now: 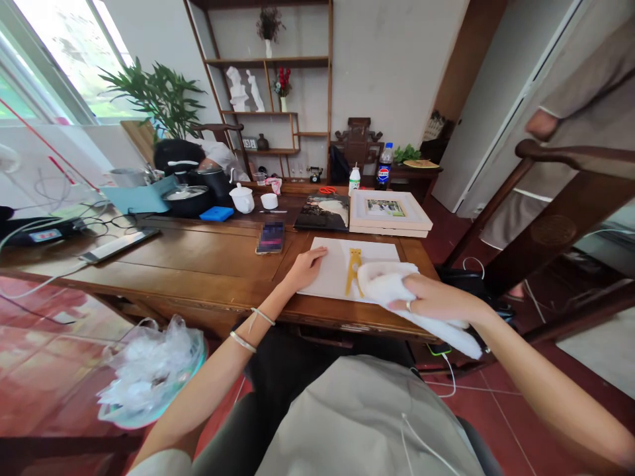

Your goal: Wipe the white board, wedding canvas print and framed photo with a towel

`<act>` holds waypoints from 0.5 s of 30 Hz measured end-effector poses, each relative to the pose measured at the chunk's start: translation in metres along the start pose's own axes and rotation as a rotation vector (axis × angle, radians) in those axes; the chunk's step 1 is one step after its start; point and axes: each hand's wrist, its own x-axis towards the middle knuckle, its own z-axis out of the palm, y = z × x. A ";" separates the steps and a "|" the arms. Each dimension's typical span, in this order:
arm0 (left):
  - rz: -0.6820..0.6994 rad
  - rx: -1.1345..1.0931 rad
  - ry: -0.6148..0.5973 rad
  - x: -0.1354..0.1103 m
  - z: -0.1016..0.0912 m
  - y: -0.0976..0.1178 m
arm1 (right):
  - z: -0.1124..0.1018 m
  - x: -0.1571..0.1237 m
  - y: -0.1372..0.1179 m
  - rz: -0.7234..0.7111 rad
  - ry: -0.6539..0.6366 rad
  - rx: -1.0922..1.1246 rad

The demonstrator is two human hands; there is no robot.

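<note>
A white rectangular panel or sheet [330, 254] lies at the table's front edge. On it is a yellow, narrow, forked shape [353, 270]; whether it is painted on or a loose piece, I cannot tell. My left hand [306, 268] rests on the panel's left side, fingers stretched out and holding nothing. A bunched white towel [384, 281] is in my right hand [434, 299], fingers wrapped round it. The towel covers the panel's right front part and touches the yellow shape's edge, and one end hangs past the table edge.
Behind the panel lie a white framed picture [389, 213] and a dark picture [322, 213]. A phone [270, 237] lies to the left. Farther back stand a white teapot [242, 198] and a cola bottle [384, 166]. A person [585, 112] stands at right behind a wooden chair [570, 198].
</note>
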 end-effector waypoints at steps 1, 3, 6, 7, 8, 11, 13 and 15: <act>0.000 -0.002 0.000 0.000 0.000 0.000 | -0.002 0.009 0.004 0.032 0.032 0.036; -0.002 0.000 0.001 0.000 0.000 -0.001 | -0.003 0.033 0.009 0.098 0.141 0.087; -0.006 0.006 0.001 0.000 0.001 -0.002 | 0.001 0.078 0.004 0.155 0.291 0.075; -0.003 0.006 -0.001 0.000 0.001 -0.002 | 0.002 0.092 -0.001 0.140 0.315 0.035; 0.001 0.006 -0.004 0.000 0.001 -0.002 | 0.003 0.106 -0.007 0.107 0.324 -0.013; 0.007 0.011 -0.010 0.000 0.001 -0.003 | 0.005 0.136 -0.025 -0.006 0.306 -0.136; 0.014 0.012 -0.013 0.000 0.001 -0.003 | 0.007 0.144 -0.036 -0.059 0.284 -0.162; 0.026 0.007 -0.015 0.001 0.000 -0.002 | 0.012 0.140 -0.046 -0.107 0.261 -0.221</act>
